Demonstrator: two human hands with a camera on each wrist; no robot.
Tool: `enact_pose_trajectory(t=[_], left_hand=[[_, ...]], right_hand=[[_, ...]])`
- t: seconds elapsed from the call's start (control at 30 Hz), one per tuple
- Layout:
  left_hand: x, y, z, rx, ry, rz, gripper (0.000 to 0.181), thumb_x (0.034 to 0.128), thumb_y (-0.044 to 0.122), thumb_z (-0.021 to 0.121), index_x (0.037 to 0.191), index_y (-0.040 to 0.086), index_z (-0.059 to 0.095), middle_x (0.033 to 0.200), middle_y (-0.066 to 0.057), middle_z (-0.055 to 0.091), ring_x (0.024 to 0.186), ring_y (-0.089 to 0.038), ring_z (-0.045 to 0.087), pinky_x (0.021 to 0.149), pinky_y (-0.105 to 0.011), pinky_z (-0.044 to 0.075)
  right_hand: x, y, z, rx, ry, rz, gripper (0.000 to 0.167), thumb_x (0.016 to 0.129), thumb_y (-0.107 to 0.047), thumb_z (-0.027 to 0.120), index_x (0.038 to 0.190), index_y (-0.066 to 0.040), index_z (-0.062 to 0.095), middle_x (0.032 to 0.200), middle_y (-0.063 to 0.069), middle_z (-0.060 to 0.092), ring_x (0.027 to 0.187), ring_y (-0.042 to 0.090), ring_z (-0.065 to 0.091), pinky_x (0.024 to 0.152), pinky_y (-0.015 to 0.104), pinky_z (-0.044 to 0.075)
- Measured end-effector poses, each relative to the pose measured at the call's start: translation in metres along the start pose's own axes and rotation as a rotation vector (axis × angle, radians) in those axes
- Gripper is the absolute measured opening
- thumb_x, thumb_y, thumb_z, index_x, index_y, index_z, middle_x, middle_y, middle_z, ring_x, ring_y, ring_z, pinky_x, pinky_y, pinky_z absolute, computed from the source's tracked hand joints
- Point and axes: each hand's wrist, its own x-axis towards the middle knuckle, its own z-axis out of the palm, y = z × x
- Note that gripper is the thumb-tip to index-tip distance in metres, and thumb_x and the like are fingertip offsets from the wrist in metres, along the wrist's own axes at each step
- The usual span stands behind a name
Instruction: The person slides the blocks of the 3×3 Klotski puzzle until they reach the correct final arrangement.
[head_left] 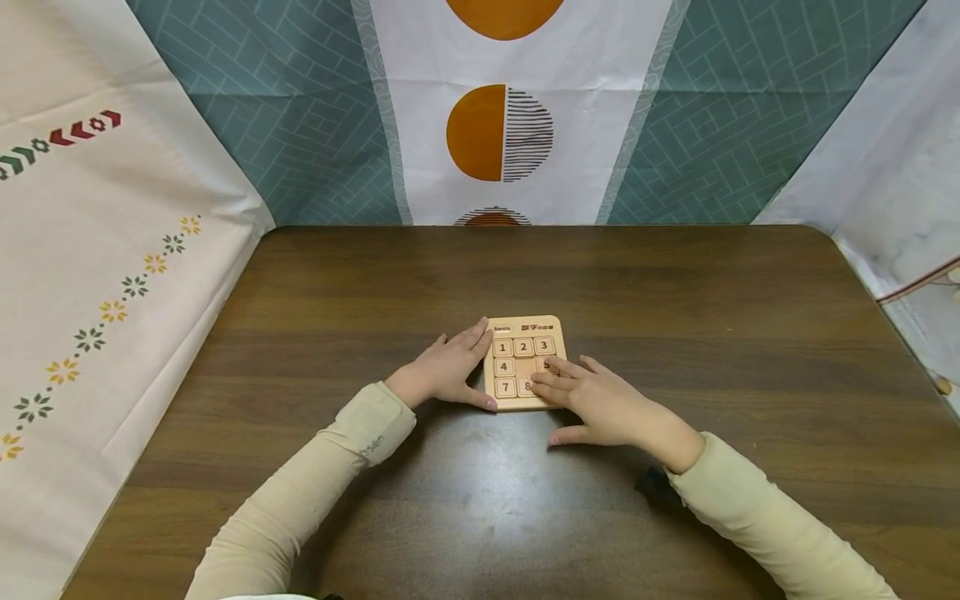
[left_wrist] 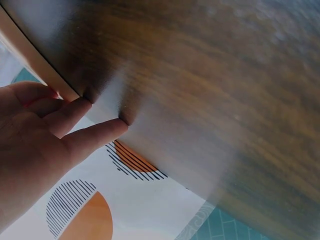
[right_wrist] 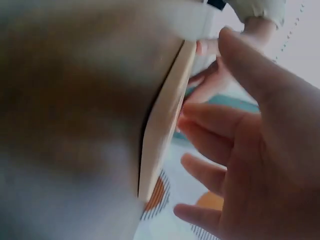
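A wooden number sliding puzzle (head_left: 524,326) lies flat in the middle of the table. Tiles 1, 2 and 3 fill its top row, with tile 4 (head_left: 504,367) below at the left. The centre slot holds no tile; tiles 7 and 8 are in the bottom row. My left hand (head_left: 450,368) rests against the puzzle's left edge, thumb at the near corner, fingers extended along the side. My right hand (head_left: 603,406) touches the right-hand tiles with extended fingertips, thumb apart from the board. Those fingers partly cover the middle-right tile and hide the bottom-right corner.
The brown wooden table (head_left: 360,283) surrounds the puzzle. A patterned cloth (head_left: 315,125) hangs behind its far edge. White embroidered fabric (head_left: 112,250) borders the left side, and pale fabric (head_left: 892,167) the right. A small dark object (head_left: 658,485) sits by the right wrist.
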Motion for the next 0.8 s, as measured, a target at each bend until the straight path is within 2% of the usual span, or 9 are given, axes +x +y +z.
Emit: enact_pose_trajectory(t=[0.13,0.27,0.8], left_hand=[[0.000,0.001,0.000,-0.006,-0.001,0.002,0.111,0.0713,0.067,0.059,0.145,0.002,0.008,0.151,-0.014,-0.004,0.138,-0.026,0.008,0.102,-0.055,0.020],[0.000,0.001,-0.001,-0.012,-0.007,0.002,0.111,0.0713,0.067,0.059,0.146,0.002,0.007,0.151,-0.014,-0.004,0.138,-0.025,0.007,0.103,-0.055,0.019],[0.001,0.002,-0.001,-0.008,-0.019,-0.008,0.112,0.0706,0.069,0.058,0.146,0.003,0.007,0.151,-0.013,-0.005,0.138,-0.025,0.008,0.103,-0.055,0.019]], right_hand=[[-0.001,0.011,-0.004,-0.023,0.023,0.087,0.071,0.080,-0.051,0.062,0.134,-0.008,0.047,0.139,0.007,0.042,0.134,0.031,0.023,0.099,0.060,0.021],[0.000,0.017,-0.004,-0.024,0.002,0.122,0.071,0.080,-0.051,0.062,0.134,-0.007,0.047,0.138,0.007,0.043,0.134,0.031,0.022,0.098,0.061,0.022],[0.020,0.004,-0.002,-0.017,-0.003,0.090,0.072,0.080,-0.053,0.060,0.133,-0.007,0.048,0.139,0.006,0.042,0.133,0.030,0.026,0.098,0.060,0.023]])
